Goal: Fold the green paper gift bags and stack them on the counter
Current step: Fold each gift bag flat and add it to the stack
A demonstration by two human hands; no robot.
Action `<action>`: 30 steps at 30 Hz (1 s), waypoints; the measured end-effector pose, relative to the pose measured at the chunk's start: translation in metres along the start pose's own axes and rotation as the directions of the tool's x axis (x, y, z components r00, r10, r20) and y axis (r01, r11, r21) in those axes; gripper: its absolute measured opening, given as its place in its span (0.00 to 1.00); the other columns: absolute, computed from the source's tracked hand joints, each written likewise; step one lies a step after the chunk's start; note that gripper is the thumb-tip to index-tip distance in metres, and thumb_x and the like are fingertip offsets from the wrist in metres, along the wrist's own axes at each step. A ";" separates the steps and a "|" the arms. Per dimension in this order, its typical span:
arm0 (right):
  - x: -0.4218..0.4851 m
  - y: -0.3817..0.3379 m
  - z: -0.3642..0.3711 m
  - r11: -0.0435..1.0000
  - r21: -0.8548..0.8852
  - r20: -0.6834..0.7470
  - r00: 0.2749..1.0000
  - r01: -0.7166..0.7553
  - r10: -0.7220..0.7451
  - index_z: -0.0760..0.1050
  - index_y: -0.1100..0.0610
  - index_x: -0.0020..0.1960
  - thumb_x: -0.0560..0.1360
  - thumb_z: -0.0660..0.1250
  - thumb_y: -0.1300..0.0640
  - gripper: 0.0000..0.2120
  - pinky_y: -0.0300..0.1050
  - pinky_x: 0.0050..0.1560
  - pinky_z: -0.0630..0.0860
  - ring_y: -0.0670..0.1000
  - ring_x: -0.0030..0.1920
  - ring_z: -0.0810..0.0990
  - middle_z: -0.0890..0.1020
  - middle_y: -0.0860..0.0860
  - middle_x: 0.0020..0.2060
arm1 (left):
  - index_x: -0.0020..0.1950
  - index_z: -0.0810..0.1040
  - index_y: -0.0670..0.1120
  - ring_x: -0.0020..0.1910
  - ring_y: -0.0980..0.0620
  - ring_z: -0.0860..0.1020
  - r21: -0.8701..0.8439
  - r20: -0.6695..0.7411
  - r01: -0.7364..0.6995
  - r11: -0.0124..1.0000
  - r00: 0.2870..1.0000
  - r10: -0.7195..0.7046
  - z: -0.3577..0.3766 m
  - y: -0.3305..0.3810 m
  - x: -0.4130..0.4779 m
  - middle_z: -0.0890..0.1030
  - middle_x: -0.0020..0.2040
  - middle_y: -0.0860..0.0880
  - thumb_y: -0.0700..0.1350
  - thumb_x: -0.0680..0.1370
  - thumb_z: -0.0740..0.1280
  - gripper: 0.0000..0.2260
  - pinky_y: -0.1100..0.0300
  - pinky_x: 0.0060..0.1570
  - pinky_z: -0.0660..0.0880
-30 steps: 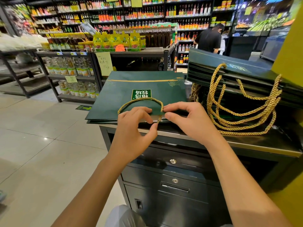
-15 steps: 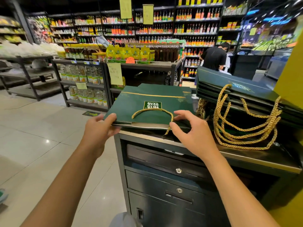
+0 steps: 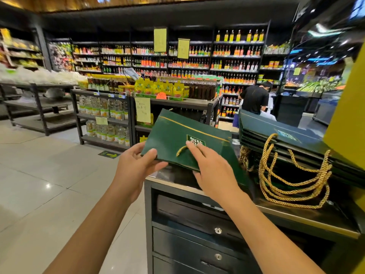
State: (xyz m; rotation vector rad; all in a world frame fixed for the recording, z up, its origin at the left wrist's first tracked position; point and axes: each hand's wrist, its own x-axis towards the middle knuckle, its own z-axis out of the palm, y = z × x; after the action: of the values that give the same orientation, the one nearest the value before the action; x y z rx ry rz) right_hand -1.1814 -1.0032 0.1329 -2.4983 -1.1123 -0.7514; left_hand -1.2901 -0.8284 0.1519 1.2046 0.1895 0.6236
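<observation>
A flat folded green gift bag (image 3: 173,135) with a gold line, a label and a gold rope handle is lifted off the counter (image 3: 308,216), its far end tilted up. My left hand (image 3: 134,165) grips its near left corner, thumb on top. My right hand (image 3: 213,171) lies flat on the bag's near edge, covering most of the handle. To the right, a stack of folded green bags (image 3: 286,139) rests on the counter with several gold rope handles (image 3: 296,175) hanging over its near side.
The counter is a dark metal cabinet with drawers (image 3: 197,232) below. A yellow wall (image 3: 347,119) stands at the right. Shop shelves (image 3: 126,115) with bottles stand across the tiled aisle (image 3: 49,175). A person in a black shirt (image 3: 254,97) stands at the back.
My left hand moved from the bag's handle to its left corner and took hold. The bag rose off the counter and tilted. My right hand slid onto its top.
</observation>
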 end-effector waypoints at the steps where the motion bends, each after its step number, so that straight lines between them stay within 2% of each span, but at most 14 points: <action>1: 0.001 -0.002 0.000 1.000 -0.028 -0.029 1.000 0.008 -0.008 0.55 0.45 0.82 0.78 0.69 0.61 0.38 0.62 0.68 0.73 0.55 0.73 0.69 0.69 0.51 0.75 | 0.67 0.74 0.41 0.51 0.44 0.86 -0.004 0.019 -0.026 1.000 0.999 0.026 0.003 0.003 -0.001 0.87 0.51 0.44 0.36 0.82 0.65 0.14 0.58 0.46 0.84; 3: 0.002 -0.004 -0.002 0.999 -0.045 -0.122 0.992 0.003 -0.009 0.59 0.46 0.81 0.76 0.69 0.67 0.39 0.63 0.64 0.76 0.57 0.70 0.74 0.73 0.52 0.73 | 0.70 0.73 0.43 0.52 0.44 0.86 0.004 0.058 -0.090 0.996 0.994 0.089 0.007 0.009 -0.002 0.87 0.52 0.45 0.41 0.82 0.66 0.16 0.57 0.47 0.84; 5: 0.004 -0.002 -0.007 0.999 0.047 -0.219 0.975 -0.014 0.024 0.61 0.46 0.80 0.76 0.68 0.69 0.38 0.63 0.61 0.79 0.56 0.67 0.77 0.75 0.51 0.72 | 0.70 0.73 0.46 0.52 0.42 0.86 0.016 0.123 -0.146 0.989 0.982 0.143 0.013 0.015 -0.003 0.86 0.55 0.46 0.51 0.79 0.66 0.21 0.55 0.47 0.84; 8: 0.006 -0.001 -0.023 0.967 0.256 -0.325 0.940 -0.019 0.105 0.63 0.42 0.79 0.80 0.64 0.66 0.33 0.50 0.56 0.81 0.50 0.61 0.81 0.78 0.45 0.68 | 0.67 0.75 0.49 0.52 0.40 0.85 0.027 0.167 -0.141 0.990 0.977 0.135 0.017 0.016 -0.003 0.86 0.56 0.44 0.57 0.77 0.64 0.22 0.50 0.51 0.83; 10: 0.006 -0.006 -0.037 0.932 0.363 -0.393 0.904 -0.017 0.170 0.67 0.44 0.77 0.83 0.63 0.62 0.26 0.33 0.44 0.75 0.42 0.47 0.82 0.83 0.43 0.55 | 0.64 0.78 0.48 0.52 0.41 0.85 0.035 0.152 -0.103 0.994 0.984 0.097 0.016 0.008 -0.002 0.85 0.56 0.44 0.56 0.76 0.65 0.19 0.51 0.52 0.83; 12: 0.007 -0.013 -0.050 0.860 0.510 -0.419 0.869 -0.014 0.262 0.75 0.53 0.71 0.84 0.60 0.56 0.16 0.32 0.35 0.69 0.40 0.36 0.77 0.79 0.38 0.38 | 0.64 0.78 0.47 0.53 0.44 0.85 0.074 0.145 -0.064 0.995 0.988 0.053 0.014 -0.003 -0.003 0.85 0.58 0.44 0.56 0.76 0.67 0.20 0.52 0.54 0.82; 14: 0.009 -0.020 -0.061 0.664 0.747 -0.348 0.840 -0.020 0.416 0.78 0.54 0.56 0.85 0.59 0.51 0.11 0.33 0.35 0.68 0.40 0.32 0.74 0.77 0.40 0.31 | 0.68 0.76 0.46 0.55 0.48 0.85 0.125 0.146 0.009 0.992 0.989 -0.027 0.015 -0.013 -0.004 0.83 0.60 0.45 0.58 0.73 0.69 0.27 0.53 0.58 0.80; 16: 0.010 -0.027 -0.068 0.433 0.901 -0.235 0.799 -0.035 0.554 0.75 0.50 0.47 0.84 0.60 0.49 0.10 0.38 0.37 0.72 0.40 0.33 0.75 0.78 0.39 0.31 | 0.72 0.72 0.45 0.56 0.51 0.84 0.157 0.151 0.068 0.985 0.984 -0.092 0.017 -0.019 -0.007 0.83 0.61 0.46 0.60 0.72 0.70 0.33 0.56 0.59 0.80; 18: 0.011 -0.034 -0.070 0.193 0.980 -0.094 0.767 -0.039 0.635 0.77 0.52 0.51 0.84 0.61 0.49 0.09 0.42 0.41 0.78 0.43 0.40 0.82 0.83 0.42 0.38 | 0.75 0.69 0.44 0.59 0.51 0.83 0.137 0.181 0.127 0.982 0.972 -0.151 0.021 -0.022 -0.008 0.82 0.64 0.47 0.60 0.74 0.72 0.35 0.55 0.63 0.78; 20: 0.013 -0.042 -0.070 -0.089 0.996 0.060 0.762 -0.003 0.645 0.78 0.53 0.55 0.84 0.62 0.51 0.08 0.52 0.49 0.82 0.49 0.49 0.86 0.87 0.47 0.47 | 0.74 0.71 0.46 0.61 0.51 0.82 0.071 0.214 0.148 0.986 0.964 -0.160 0.027 -0.022 -0.009 0.82 0.64 0.49 0.54 0.78 0.70 0.27 0.51 0.65 0.77; 22: 0.014 -0.047 -0.066 -0.256 0.967 0.159 0.773 0.005 0.614 0.77 0.54 0.56 0.84 0.63 0.54 0.07 0.60 0.56 0.81 0.55 0.53 0.86 0.87 0.52 0.51 | 0.71 0.73 0.48 0.59 0.50 0.83 -0.038 0.187 0.137 0.990 0.974 -0.128 0.029 -0.021 -0.011 0.84 0.62 0.50 0.45 0.81 0.67 0.18 0.50 0.58 0.80; 24: 0.013 -0.045 -0.060 -0.248 0.968 0.174 0.792 -0.030 0.585 0.78 0.58 0.57 0.83 0.65 0.58 0.06 0.64 0.59 0.80 0.58 0.54 0.86 0.87 0.55 0.52 | 0.70 0.73 0.48 0.59 0.48 0.83 -0.151 0.141 0.119 0.981 0.985 -0.098 0.026 -0.020 -0.010 0.84 0.62 0.49 0.41 0.82 0.65 0.16 0.48 0.53 0.83; 26: 0.010 -0.039 -0.052 -0.147 0.987 0.132 0.832 -0.061 0.539 0.79 0.62 0.57 0.81 0.66 0.63 0.06 0.62 0.61 0.80 0.58 0.55 0.85 0.87 0.57 0.52 | 0.71 0.73 0.50 0.59 0.45 0.83 -0.233 0.078 0.067 0.970 0.996 -0.050 0.017 -0.019 -0.008 0.84 0.62 0.48 0.40 0.84 0.63 0.16 0.45 0.51 0.83; 30: -0.002 -0.027 -0.040 -0.035 0.976 0.208 0.862 -0.217 0.463 0.80 0.60 0.55 0.81 0.67 0.61 0.05 0.56 0.59 0.81 0.55 0.55 0.85 0.87 0.54 0.50 | 0.72 0.72 0.54 0.56 0.47 0.85 -0.210 -0.043 -0.036 0.977 0.999 0.028 -0.005 -0.015 0.002 0.84 0.62 0.50 0.40 0.85 0.60 0.17 0.51 0.43 0.84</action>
State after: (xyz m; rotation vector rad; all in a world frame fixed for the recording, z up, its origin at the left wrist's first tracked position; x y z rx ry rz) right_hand -1.2163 -1.0051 0.1664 -1.2231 -0.4627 0.0858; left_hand -1.2855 -0.8271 0.1367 0.9929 0.1336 0.6789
